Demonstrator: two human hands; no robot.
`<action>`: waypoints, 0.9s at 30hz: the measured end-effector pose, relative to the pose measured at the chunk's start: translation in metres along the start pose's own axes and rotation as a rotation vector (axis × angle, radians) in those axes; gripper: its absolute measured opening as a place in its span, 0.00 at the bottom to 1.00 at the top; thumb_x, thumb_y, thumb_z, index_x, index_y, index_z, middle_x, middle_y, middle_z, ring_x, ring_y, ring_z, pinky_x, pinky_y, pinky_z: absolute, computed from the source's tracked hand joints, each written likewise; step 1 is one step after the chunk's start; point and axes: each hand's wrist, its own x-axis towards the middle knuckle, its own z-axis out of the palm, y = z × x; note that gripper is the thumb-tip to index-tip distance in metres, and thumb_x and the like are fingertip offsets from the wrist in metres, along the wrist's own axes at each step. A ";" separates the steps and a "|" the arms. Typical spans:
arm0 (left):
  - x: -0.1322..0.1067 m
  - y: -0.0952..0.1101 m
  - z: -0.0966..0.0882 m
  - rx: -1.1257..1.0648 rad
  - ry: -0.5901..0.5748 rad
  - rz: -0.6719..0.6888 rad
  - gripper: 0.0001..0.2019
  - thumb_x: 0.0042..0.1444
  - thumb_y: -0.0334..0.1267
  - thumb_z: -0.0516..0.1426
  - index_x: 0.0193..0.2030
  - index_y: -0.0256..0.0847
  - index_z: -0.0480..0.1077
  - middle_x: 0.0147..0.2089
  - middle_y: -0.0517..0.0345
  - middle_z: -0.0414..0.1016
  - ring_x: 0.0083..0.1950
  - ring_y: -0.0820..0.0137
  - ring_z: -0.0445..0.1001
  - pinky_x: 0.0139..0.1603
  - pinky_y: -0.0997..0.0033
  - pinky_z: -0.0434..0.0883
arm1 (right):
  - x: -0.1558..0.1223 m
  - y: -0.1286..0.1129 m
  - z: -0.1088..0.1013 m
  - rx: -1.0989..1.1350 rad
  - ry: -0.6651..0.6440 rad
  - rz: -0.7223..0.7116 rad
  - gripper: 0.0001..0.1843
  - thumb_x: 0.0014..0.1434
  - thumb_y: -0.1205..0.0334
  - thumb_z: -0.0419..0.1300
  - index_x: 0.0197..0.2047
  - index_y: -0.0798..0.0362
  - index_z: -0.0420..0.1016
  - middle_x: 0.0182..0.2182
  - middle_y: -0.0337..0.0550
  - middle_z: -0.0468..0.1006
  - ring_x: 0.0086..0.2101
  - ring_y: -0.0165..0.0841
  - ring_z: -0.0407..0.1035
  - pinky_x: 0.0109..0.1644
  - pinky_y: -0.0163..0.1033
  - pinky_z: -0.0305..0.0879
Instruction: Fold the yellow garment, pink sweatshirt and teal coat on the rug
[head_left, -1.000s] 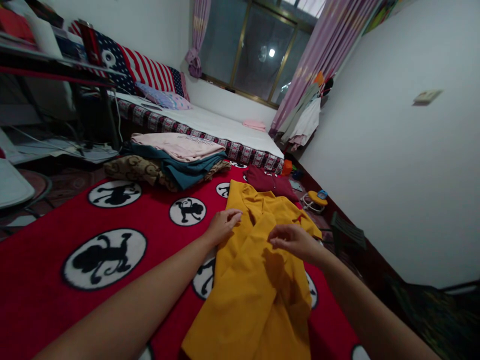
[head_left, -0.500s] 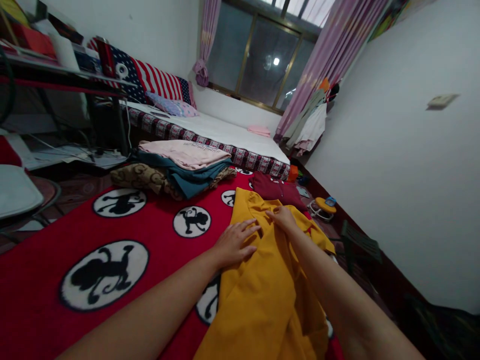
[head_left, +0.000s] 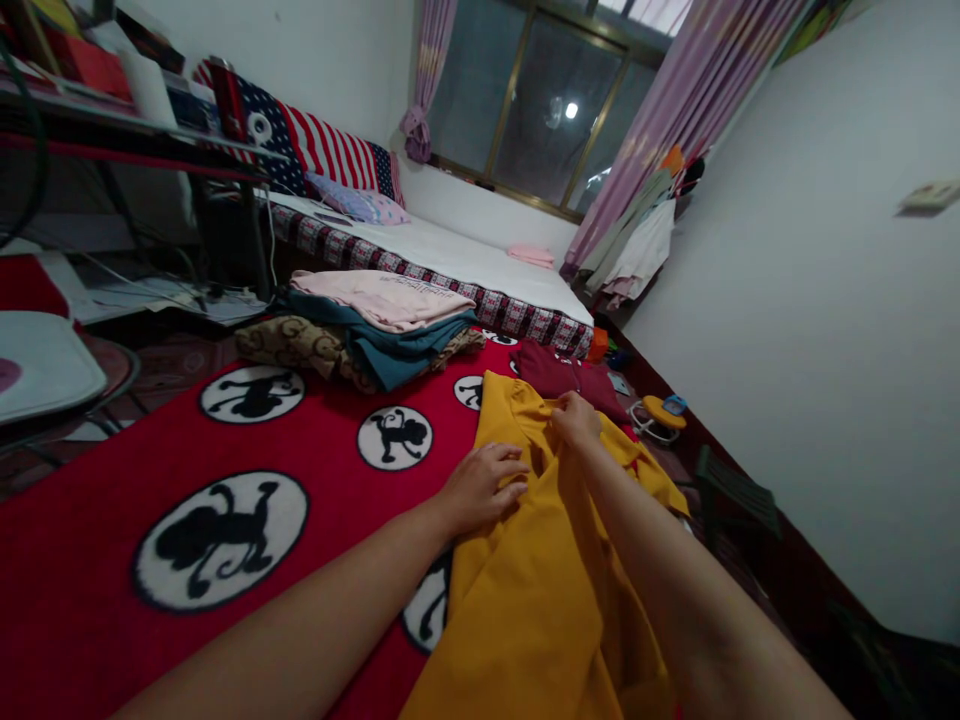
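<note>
A mustard-yellow garment (head_left: 525, 600) lies lengthwise on the red blanket (head_left: 337, 540) with black-and-white monkey circles. My left hand (head_left: 486, 485) rests on the garment's left side, palm down, fingers spread apart. Near the upper end, around the neckline, my right hand (head_left: 576, 418) has its fingers closed on the yellow cloth in a pinch. Just beyond the garment lies a folded dark red garment (head_left: 559, 372). To the left stands a pile of folded clothes (head_left: 382, 300), pale pink on top, teal and brown patterned below.
Behind the blanket is a bed (head_left: 465, 245) with a white top and a pillow (head_left: 360, 203). A cluttered desk (head_left: 172, 140) and a white chair seat (head_left: 45, 365) are at left. A yellow-topped stool (head_left: 664, 412) stands at right by the wall.
The view has shifted slightly, so the room appears further right. My right hand's fingers have closed more tightly on the cloth. My left hand stays on the garment.
</note>
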 end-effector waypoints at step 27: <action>0.005 -0.017 -0.003 0.100 0.099 -0.234 0.19 0.51 0.24 0.53 0.44 0.43 0.79 0.57 0.52 0.72 0.60 0.60 0.66 0.63 0.56 0.65 | -0.050 0.006 -0.031 0.247 -0.087 -0.505 0.14 0.56 0.67 0.58 0.45 0.55 0.78 0.41 0.46 0.79 0.37 0.33 0.72 0.43 0.35 0.66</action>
